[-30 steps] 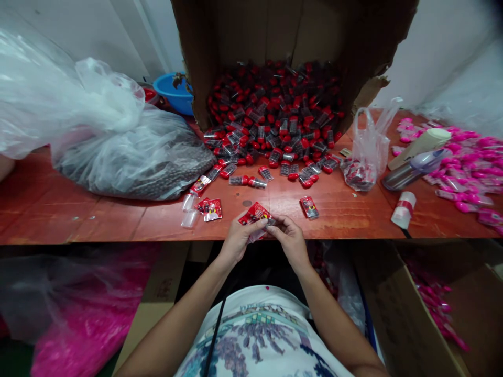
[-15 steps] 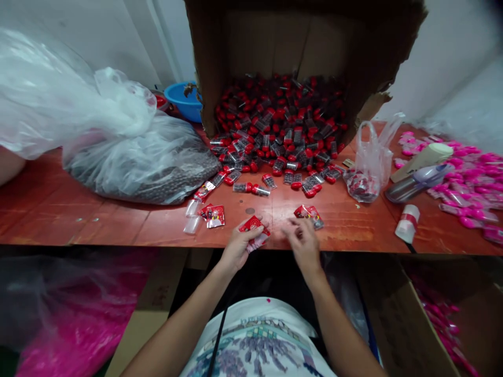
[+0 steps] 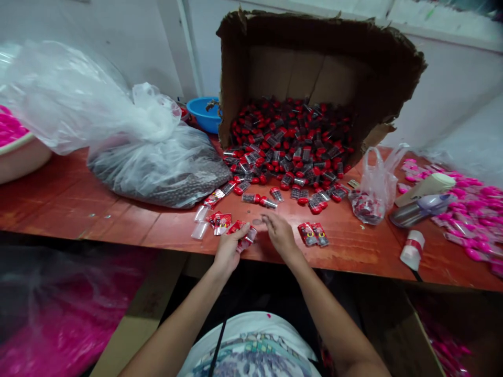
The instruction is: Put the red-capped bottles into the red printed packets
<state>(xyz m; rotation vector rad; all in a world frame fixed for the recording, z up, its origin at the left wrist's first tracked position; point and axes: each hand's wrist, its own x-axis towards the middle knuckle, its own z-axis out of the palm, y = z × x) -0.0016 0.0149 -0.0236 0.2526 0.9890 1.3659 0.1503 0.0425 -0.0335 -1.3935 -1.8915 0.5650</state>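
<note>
My left hand [image 3: 228, 250] is closed on a small stack of red printed packets [image 3: 248, 240], with the thumb lying across the top. They look like flat wrappers with a clear lower part. To the right, my right hand [image 3: 280, 233] hovers over the table, its fingers slightly bent and apart, and I see nothing in them. Two red printed packets [image 3: 314, 234] lie side by side to the right of that hand. Left of my left hand are more red packets [image 3: 222, 223] and clear plastic sleeves [image 3: 200, 230].
A torn cardboard box [image 3: 393, 94] on its side spills many red-capped clear containers [image 3: 294, 141] onto the red table [image 3: 157, 225]. A plastic bag of dark beads [image 3: 157, 173] and a blue bowl [image 3: 206, 118] stand left. Rightward are a small knotted bag [image 3: 371, 193], a bottle [image 3: 416, 209] and pink pieces [image 3: 475, 204].
My right hand has moved left, away from the packets on the right, where two now lie side by side. My left hand still grips its packets. The view has shifted and tilted.
</note>
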